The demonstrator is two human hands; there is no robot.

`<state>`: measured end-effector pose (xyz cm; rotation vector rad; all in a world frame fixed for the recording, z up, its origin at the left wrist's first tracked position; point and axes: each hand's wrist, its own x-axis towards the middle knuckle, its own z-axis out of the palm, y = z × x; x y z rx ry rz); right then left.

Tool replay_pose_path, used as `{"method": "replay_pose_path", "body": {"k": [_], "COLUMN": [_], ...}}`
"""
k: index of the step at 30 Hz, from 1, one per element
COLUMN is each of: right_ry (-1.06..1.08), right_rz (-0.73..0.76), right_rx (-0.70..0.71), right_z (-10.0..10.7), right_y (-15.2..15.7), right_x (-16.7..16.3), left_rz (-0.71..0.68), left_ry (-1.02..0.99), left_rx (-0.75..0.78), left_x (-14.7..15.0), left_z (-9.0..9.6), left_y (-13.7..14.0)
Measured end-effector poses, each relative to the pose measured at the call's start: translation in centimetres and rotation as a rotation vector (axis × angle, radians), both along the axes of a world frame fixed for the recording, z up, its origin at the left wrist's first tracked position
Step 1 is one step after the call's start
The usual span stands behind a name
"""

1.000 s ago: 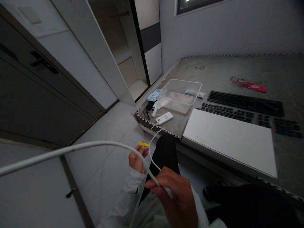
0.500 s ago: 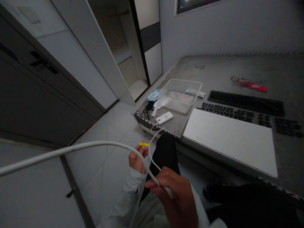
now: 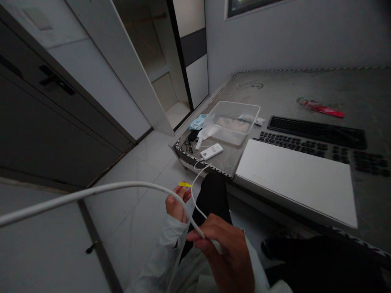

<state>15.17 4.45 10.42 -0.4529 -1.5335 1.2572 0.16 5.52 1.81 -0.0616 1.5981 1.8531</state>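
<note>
A thick white cable [image 3: 122,185] arcs in from the left edge and runs down into my right hand [image 3: 227,246], whose thumb and fingers pinch it above my lap. Farther off, my left hand [image 3: 175,207] is closed on a small yellow tag [image 3: 184,184] that touches a white cable loop. This loop runs from my right hand up to the platform edge, near a white power bank [image 3: 211,151]. Part of the left hand's fingers is hidden behind the thick cable.
On the grey platform stand a clear plastic bin [image 3: 233,138], a white box [image 3: 296,179], a black keyboard [image 3: 317,131], loose keys [image 3: 293,142] and a red packet [image 3: 326,110]. A black coiled wire [image 3: 188,145] lies at the corner. An open wardrobe [image 3: 155,53] and a dark door [image 3: 45,118] are left.
</note>
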Motion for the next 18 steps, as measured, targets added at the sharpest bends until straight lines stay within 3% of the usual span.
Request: {"method": "replay_pose_path", "body": {"k": [18], "right_ry": [0.012], "right_rz": [0.013], "right_rx": [-0.005], "right_z": [0.11], "right_y": [0.03], "right_x": [-0.02], "left_rz": [0.0], "left_ry": [-0.012], "left_rx": [0.02], "left_x": [-0.09], "left_z": [-0.23], "left_y": [0.05]}}
